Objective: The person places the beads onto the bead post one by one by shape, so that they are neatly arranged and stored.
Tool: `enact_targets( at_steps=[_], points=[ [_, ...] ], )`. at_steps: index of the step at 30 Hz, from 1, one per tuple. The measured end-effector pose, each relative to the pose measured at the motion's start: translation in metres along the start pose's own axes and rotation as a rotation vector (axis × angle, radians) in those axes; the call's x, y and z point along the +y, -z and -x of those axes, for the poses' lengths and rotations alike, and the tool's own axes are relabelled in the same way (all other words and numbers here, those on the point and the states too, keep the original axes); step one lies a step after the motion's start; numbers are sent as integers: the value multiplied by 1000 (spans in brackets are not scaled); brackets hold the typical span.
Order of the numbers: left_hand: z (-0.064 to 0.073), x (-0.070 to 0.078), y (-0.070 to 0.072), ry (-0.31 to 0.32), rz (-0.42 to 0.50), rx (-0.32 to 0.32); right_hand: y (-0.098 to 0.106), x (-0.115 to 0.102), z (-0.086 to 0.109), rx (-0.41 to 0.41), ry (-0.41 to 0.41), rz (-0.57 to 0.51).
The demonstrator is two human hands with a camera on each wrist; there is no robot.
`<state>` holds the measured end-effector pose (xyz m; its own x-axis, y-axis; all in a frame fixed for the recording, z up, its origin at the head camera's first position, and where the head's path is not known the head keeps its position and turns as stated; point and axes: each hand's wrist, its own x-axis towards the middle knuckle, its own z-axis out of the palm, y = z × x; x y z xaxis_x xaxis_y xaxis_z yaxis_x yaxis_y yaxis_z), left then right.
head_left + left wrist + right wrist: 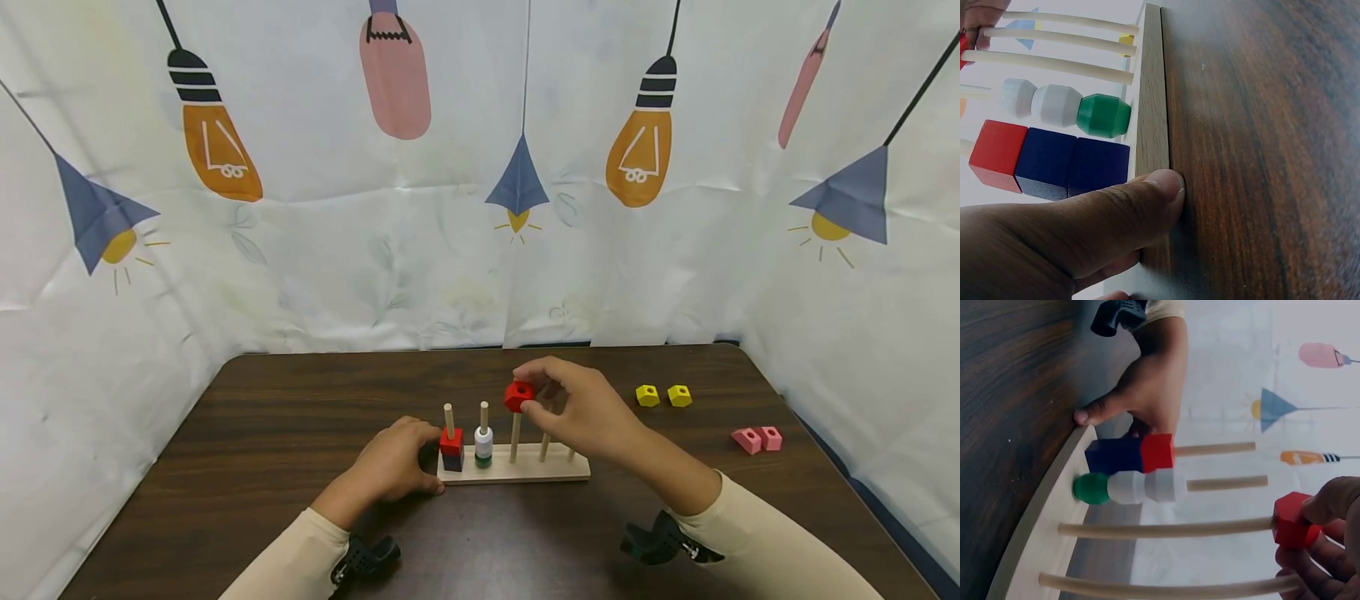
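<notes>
A wooden peg board with several upright pegs stands on the table. My left hand holds its left end, thumb at the front edge, other fingers partly hidden behind. On the leftmost peg, a red cube tops two dark blue cubes. The second peg carries a green bead under two white beads. Thumb and fingers of my right hand pinch a red hexagonal bead at the top of the third peg. The pegs farther right are bare.
Two yellow beads lie at the back right of the brown table. Nearer the right edge sit two pink pieces side by side. A white cloth printed with lamps hangs behind the table.
</notes>
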<state>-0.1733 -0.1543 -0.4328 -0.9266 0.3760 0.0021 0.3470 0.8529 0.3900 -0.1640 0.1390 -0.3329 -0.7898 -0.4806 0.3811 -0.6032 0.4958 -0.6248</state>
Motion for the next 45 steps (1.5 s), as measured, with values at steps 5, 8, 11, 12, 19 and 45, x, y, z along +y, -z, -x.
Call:
enact_targets(
  at_steps=[5, 8, 11, 12, 19, 45],
  points=[
    [0, -1, 0, 1, -1, 0, -8, -2, 0, -6, -4, 40],
    [0, -1, 0, -1, -3, 1, -12, -4, 2, 8, -29, 45],
    [0, 0, 1, 0, -4, 1, -18, -4, 4, 32, -53, 45],
    [0, 0, 1, 1, -4, 2, -19, -4, 5, 43, -56, 45],
    [0, 0, 0, -3, -4, 2, -35, 8, 13, 128, -54, 30],
    [0, 1, 1, -3, 3, 2, -89, 55, 36, 110, -290, -147]
  ],
)
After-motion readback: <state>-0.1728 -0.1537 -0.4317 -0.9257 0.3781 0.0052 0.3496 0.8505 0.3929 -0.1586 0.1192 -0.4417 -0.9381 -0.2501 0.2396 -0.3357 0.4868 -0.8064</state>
